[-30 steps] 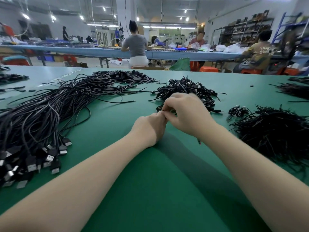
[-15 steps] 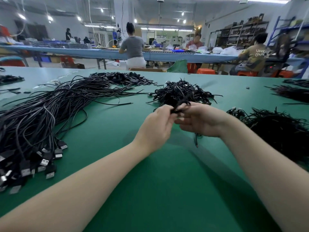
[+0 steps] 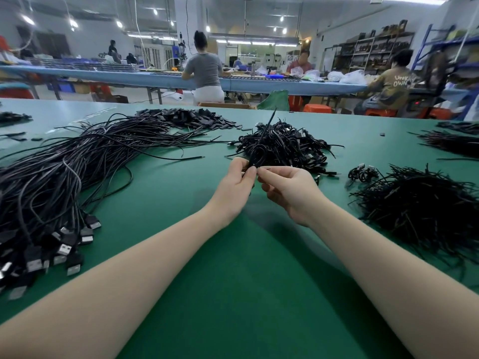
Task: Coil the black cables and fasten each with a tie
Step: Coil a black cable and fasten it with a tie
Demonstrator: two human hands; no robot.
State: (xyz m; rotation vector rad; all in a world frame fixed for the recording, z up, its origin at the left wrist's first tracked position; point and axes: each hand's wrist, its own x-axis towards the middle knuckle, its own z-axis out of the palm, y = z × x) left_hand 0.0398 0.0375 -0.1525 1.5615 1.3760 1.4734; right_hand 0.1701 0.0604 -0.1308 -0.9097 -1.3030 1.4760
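Coiled black cable (image 3: 256, 154) pinched by left hand (image 3: 234, 189), right hand (image 3: 290, 190).

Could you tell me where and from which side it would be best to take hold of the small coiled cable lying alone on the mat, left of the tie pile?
Probably grip the coiled cable across its bundled middle, coming from above with the right hand, which is nearer. Its loops lie flat on the green mat, apart from the tie pile, so pinching the waist should keep them together.
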